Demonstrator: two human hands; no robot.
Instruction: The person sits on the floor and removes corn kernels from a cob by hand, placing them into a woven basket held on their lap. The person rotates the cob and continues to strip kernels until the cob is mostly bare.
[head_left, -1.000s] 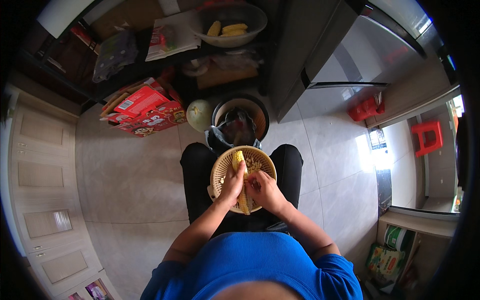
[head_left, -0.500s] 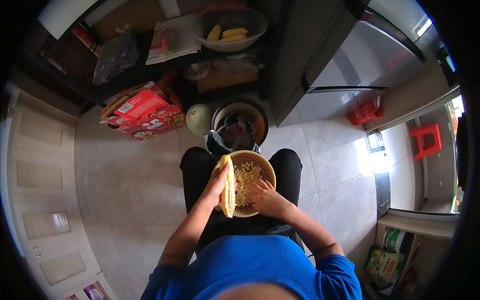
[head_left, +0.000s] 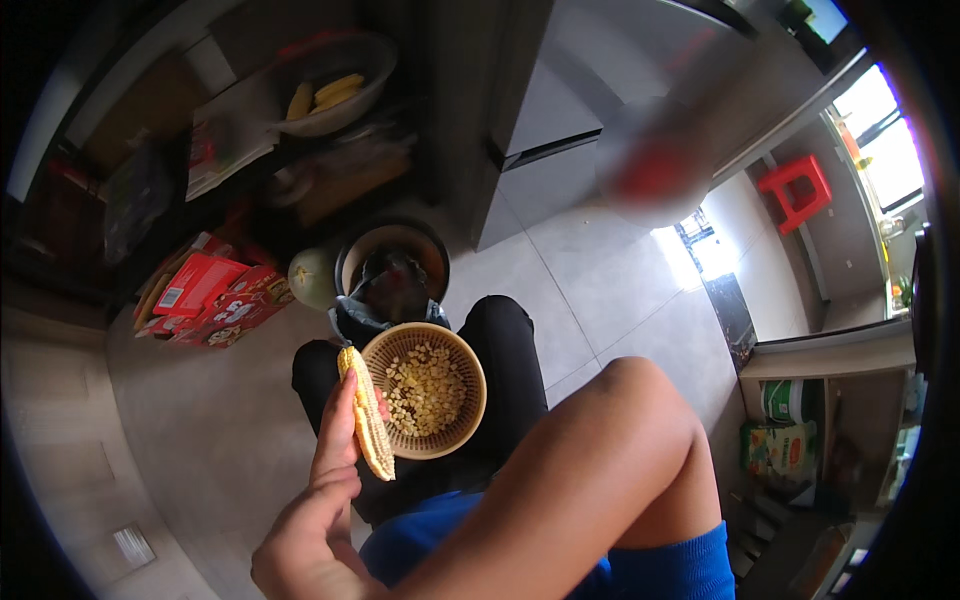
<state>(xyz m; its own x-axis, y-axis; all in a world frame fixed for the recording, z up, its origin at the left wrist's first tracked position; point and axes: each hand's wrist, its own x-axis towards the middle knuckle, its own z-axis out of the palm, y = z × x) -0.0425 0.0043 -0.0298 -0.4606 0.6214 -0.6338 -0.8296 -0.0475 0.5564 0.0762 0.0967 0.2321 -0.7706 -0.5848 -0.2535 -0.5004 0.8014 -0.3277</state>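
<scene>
A partly stripped corn cob [head_left: 366, 415] stands lengthwise in my left hand [head_left: 338, 430], whose fingers wrap its left side. It leans at the left rim of a round tan plastic basket [head_left: 478, 400] on my lap. Loose corn kernels [head_left: 425, 390] cover much of the basket's bottom. My right arm crosses in front of my body. Over at the left, my right hand [head_left: 305, 530] lies on my left wrist with bent fingers. Part of the left forearm is hidden beneath that hand.
Beyond the basket stands a round bin [head_left: 440, 265] with a dark bag in it. Left of it are a pale green melon [head_left: 313, 278] and a red carton [head_left: 225, 305]. A bowl [head_left: 375, 85] with corn cobs sits on the dark shelf. A fridge [head_left: 570, 90] and red stool [head_left: 797, 193] are to the right.
My right hand has left the kernels in the basket and crossed over to my left wrist. The view has turned, so the basket sits further left. My left hand still holds the cob.
</scene>
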